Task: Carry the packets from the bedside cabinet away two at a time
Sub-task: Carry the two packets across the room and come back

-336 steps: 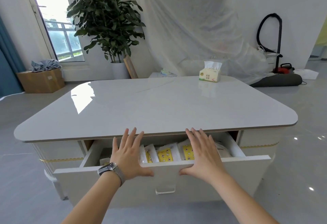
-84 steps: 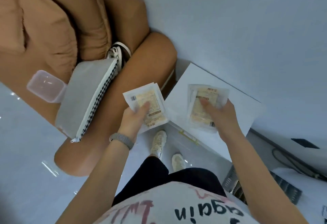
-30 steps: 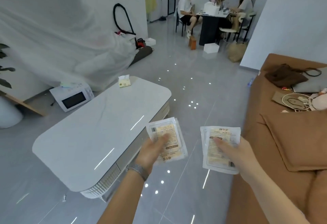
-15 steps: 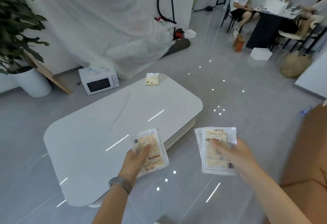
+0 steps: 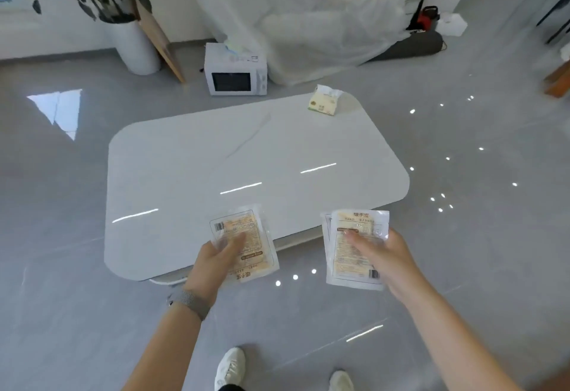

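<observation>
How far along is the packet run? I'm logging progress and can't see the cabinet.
Picked up: the left hand pinches one packet, and the right hand holds a second packet. In hand: both are held over the near edge of the white table. Left: neither is set down; remaining cabinet packets can't be told.

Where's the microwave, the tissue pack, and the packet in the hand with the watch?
microwave [image 5: 229,82]: head view, on its dark door window.
tissue pack [image 5: 323,104]: head view, on its yellow front face.
packet in the left hand [image 5: 246,230]: head view, on the printed label above the thumb.
</observation>
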`<state>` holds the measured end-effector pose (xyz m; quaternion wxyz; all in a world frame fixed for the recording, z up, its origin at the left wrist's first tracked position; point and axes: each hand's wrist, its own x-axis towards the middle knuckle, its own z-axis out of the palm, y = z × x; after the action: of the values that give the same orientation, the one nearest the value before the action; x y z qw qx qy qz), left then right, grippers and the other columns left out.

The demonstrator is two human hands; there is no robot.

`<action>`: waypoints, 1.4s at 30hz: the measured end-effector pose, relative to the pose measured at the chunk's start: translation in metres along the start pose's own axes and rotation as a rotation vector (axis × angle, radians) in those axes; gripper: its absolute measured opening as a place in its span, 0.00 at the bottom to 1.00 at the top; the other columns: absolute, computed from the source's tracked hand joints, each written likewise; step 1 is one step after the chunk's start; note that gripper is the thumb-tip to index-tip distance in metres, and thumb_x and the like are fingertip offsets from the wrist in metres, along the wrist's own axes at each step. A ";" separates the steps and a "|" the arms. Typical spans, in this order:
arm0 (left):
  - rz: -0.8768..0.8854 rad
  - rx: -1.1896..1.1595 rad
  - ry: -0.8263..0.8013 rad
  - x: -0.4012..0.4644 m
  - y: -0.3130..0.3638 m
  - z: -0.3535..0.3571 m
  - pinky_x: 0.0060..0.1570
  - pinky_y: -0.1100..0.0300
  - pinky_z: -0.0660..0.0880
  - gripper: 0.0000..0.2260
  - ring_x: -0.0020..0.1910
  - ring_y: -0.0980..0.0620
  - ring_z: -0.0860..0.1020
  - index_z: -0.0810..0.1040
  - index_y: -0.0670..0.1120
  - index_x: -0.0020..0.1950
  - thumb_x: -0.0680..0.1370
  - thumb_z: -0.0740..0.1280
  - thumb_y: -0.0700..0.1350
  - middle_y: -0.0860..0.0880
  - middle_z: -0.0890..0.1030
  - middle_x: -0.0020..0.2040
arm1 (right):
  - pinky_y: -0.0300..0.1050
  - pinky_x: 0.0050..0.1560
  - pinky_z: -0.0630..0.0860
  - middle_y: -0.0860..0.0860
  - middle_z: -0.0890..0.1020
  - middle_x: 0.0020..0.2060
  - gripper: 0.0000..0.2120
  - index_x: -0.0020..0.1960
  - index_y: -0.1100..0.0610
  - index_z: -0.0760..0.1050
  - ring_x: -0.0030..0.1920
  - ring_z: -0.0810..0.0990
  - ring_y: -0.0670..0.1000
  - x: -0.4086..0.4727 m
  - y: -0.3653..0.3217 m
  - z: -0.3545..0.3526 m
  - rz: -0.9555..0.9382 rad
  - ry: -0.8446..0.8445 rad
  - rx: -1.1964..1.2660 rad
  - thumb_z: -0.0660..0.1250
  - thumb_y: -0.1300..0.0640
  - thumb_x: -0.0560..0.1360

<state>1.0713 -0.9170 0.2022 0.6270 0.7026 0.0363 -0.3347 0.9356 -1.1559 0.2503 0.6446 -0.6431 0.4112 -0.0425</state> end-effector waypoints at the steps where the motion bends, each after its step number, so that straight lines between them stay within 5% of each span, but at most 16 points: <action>1: -0.009 -0.018 0.036 0.002 -0.012 0.004 0.57 0.53 0.77 0.09 0.52 0.50 0.84 0.83 0.46 0.54 0.79 0.66 0.48 0.50 0.86 0.49 | 0.49 0.48 0.81 0.50 0.87 0.43 0.06 0.49 0.54 0.82 0.45 0.86 0.51 0.011 0.006 -0.005 0.003 -0.036 -0.022 0.74 0.57 0.72; 9: -0.084 -0.137 0.264 0.029 -0.115 0.039 0.47 0.60 0.80 0.06 0.43 0.57 0.84 0.82 0.46 0.51 0.80 0.66 0.45 0.52 0.86 0.44 | 0.51 0.49 0.83 0.51 0.86 0.46 0.10 0.53 0.55 0.80 0.47 0.86 0.52 0.105 0.082 -0.021 -0.027 -0.129 -0.023 0.74 0.58 0.72; 14: -0.094 -0.151 0.303 0.072 -0.203 0.047 0.52 0.53 0.78 0.05 0.46 0.53 0.84 0.82 0.48 0.49 0.79 0.66 0.44 0.52 0.86 0.44 | 0.46 0.42 0.81 0.51 0.79 0.57 0.29 0.59 0.38 0.67 0.51 0.83 0.51 0.161 0.185 0.003 -0.080 -0.189 -0.031 0.75 0.64 0.71; 17: -0.044 -0.138 0.288 0.106 -0.246 0.046 0.51 0.53 0.78 0.05 0.47 0.52 0.85 0.82 0.48 0.51 0.79 0.66 0.44 0.51 0.86 0.46 | 0.48 0.43 0.82 0.50 0.79 0.57 0.35 0.64 0.41 0.63 0.48 0.84 0.47 0.195 0.244 0.024 -0.020 -0.234 -0.102 0.79 0.61 0.67; 21: 0.060 -0.048 0.310 0.164 -0.298 0.040 0.50 0.55 0.80 0.04 0.48 0.52 0.85 0.82 0.49 0.50 0.78 0.68 0.45 0.53 0.86 0.45 | 0.35 0.32 0.78 0.49 0.85 0.43 0.15 0.49 0.52 0.74 0.34 0.83 0.38 0.240 0.297 0.057 -0.004 -0.311 -0.219 0.78 0.58 0.68; 23: 0.122 -0.019 0.321 0.192 -0.320 0.040 0.50 0.55 0.80 0.04 0.46 0.53 0.85 0.82 0.51 0.49 0.78 0.68 0.44 0.54 0.86 0.44 | 0.38 0.33 0.80 0.49 0.86 0.40 0.10 0.47 0.54 0.79 0.34 0.83 0.39 0.268 0.322 0.071 -0.047 -0.376 -0.220 0.77 0.57 0.70; 26: 0.233 0.065 0.310 0.231 -0.344 0.041 0.50 0.52 0.81 0.04 0.45 0.53 0.85 0.83 0.51 0.47 0.77 0.69 0.43 0.53 0.86 0.43 | 0.49 0.49 0.81 0.49 0.87 0.45 0.13 0.54 0.56 0.80 0.44 0.85 0.46 0.310 0.357 0.089 -0.126 -0.502 -0.245 0.75 0.55 0.70; 31: 0.382 0.225 0.287 0.277 -0.355 0.046 0.47 0.47 0.82 0.14 0.43 0.43 0.84 0.84 0.41 0.41 0.71 0.71 0.52 0.41 0.85 0.42 | 0.41 0.45 0.81 0.50 0.86 0.47 0.11 0.54 0.55 0.79 0.47 0.85 0.49 0.368 0.402 0.114 -0.239 -0.609 -0.281 0.74 0.61 0.73; 34: 0.373 0.111 0.335 0.283 -0.364 0.054 0.44 0.51 0.79 0.13 0.37 0.47 0.79 0.78 0.40 0.35 0.74 0.70 0.48 0.43 0.81 0.36 | 0.42 0.43 0.80 0.50 0.86 0.47 0.14 0.56 0.54 0.78 0.48 0.85 0.51 0.382 0.426 0.119 -0.225 -0.550 -0.243 0.74 0.61 0.72; 38: 0.292 -0.090 0.446 0.272 -0.377 0.055 0.41 0.57 0.82 0.06 0.42 0.51 0.85 0.83 0.43 0.45 0.77 0.68 0.42 0.49 0.86 0.42 | 0.40 0.42 0.81 0.49 0.84 0.50 0.17 0.54 0.49 0.75 0.47 0.84 0.46 0.387 0.445 0.122 -0.260 -0.489 -0.231 0.76 0.60 0.70; 42: 0.273 -0.047 0.445 0.274 -0.383 0.050 0.50 0.52 0.81 0.06 0.45 0.48 0.85 0.84 0.43 0.45 0.77 0.68 0.43 0.46 0.86 0.43 | 0.47 0.49 0.81 0.48 0.81 0.54 0.19 0.54 0.47 0.76 0.53 0.82 0.49 0.397 0.447 0.125 -0.317 -0.518 -0.300 0.78 0.57 0.67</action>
<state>1.0815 -0.9826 -0.2670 0.6591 0.7425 0.0859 -0.0831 1.0580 -1.2123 -0.3457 0.6110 -0.7764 0.1304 0.0835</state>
